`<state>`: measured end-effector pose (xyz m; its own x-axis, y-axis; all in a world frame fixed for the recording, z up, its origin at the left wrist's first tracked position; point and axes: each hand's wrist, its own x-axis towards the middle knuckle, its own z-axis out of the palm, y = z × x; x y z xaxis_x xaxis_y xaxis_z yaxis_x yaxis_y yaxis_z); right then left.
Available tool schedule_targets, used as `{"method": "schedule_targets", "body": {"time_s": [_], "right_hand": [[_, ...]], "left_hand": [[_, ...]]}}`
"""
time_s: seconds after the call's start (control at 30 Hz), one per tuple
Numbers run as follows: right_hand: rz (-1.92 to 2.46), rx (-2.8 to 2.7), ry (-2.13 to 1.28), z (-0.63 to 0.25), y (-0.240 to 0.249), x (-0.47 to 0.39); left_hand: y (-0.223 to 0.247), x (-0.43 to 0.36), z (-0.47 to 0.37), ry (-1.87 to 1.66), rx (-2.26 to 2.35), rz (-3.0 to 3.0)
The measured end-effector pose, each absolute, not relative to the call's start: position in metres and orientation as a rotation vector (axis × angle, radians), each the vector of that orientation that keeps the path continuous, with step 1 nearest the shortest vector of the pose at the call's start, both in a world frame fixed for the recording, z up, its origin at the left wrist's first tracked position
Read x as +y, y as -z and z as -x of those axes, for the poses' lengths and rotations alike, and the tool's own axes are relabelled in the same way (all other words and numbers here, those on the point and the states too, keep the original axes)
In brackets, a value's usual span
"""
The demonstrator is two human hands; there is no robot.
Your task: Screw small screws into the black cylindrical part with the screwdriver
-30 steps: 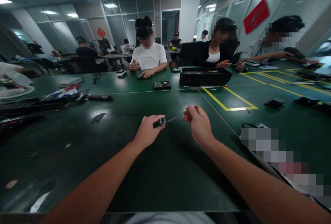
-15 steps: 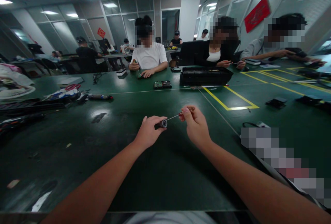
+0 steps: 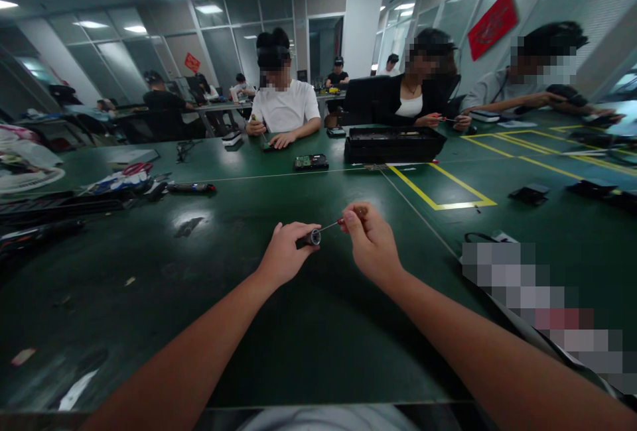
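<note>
My left hand is closed round a small dark cylinder, whose round, light-rimmed end faces right and toward me. Most of the cylinder's body is hidden by the fingers. In my right hand is a screwdriver with a reddish handle, pinched between thumb and fingers. Its thin metal shaft points left and down, reaching the open end of the cylinder. Whether the tip touches anything inside is too small to tell. Both hands are held above the green table.
A green circuit board device and a long black case sit across the table. Pens and cables, a dark screwdriver-like tool and red-handled scissors lie left. A blurred-out packet is at right. Co-workers sit opposite.
My right hand has moved slightly left, bringing the screwdriver closer to the cylinder, and less shaft shows. My left hand keeps its hold. The whole view has shifted slightly.
</note>
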<state>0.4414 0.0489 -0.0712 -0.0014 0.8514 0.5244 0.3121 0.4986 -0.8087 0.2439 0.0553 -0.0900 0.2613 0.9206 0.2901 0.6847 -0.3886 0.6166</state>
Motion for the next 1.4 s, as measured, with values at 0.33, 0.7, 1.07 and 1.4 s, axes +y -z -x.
{"method": "schedule_targets", "body": {"time_s": [0.33, 0.7, 1.07, 1.4], "right_hand": [[1.032, -1.58, -0.438, -0.4423, 0.07, 0.0487], [1.085, -1.64, -0.362, -0.4432, 0.0664, 0.0485], [1.047, -1.505, -0.597, -0.4426, 0.0711, 0.0532], [0.986, -1.49, -0.594, -0.4421, 0.075, 0.0529]], "left_hand": [[0.0935, 0.0563, -0.2423, -0.878, 1.477, -2.173], [0.09, 0.0555, -0.2434, -0.87, 1.486, -2.143], [0.0912, 0.0557, -0.2435, -0.914, 1.442, -2.138], [0.0948, 0.0587, -0.2409, -1.089, 1.376, -2.075]]}}
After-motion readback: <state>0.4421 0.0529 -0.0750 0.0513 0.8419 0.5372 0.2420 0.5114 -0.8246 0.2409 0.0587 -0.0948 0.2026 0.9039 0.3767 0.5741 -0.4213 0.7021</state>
